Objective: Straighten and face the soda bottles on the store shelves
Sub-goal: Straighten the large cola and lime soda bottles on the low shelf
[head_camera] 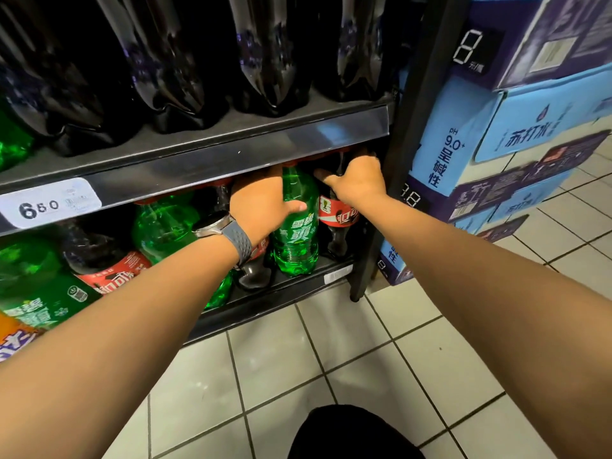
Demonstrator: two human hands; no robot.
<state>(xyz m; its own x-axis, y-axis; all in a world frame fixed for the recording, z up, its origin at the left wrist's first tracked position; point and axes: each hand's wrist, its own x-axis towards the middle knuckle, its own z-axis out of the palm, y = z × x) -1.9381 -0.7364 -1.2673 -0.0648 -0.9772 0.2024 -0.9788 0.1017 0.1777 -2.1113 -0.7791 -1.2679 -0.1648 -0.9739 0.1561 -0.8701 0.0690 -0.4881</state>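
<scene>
Reaching with both arms under the rail of the upper shelf and into the bottom shelf, at its right end by the black upright post; gripping the green soda bottle with the left hand, palm against its left side, thumb laid across the front just above the white lettering; bottle upright at the front edge of the shelf, label facing out, red cap tucked just under the rail. Holding the cola bottle with the right hand, clasped over shoulder and neck, thumb pointing left toward the green one, fingers curled out of sight behind; upright too, just beside the green soda bottle on its right, touching or barely apart, cannot tell which; red label turned outward. On the left wrist, a watch with a grey perforated strap. Further left on the same shelf, more green bottles and a red-labelled bottle, with an orange label at the far edge. Above, a row of large dark bottles; on the rail, a white price tag reading 6.50. Right of the post, stacked blue cartons printed with Chinese characters, on a pale tiled floor; at the bottom edge, a dark rounded shape, too unclear to name.
</scene>
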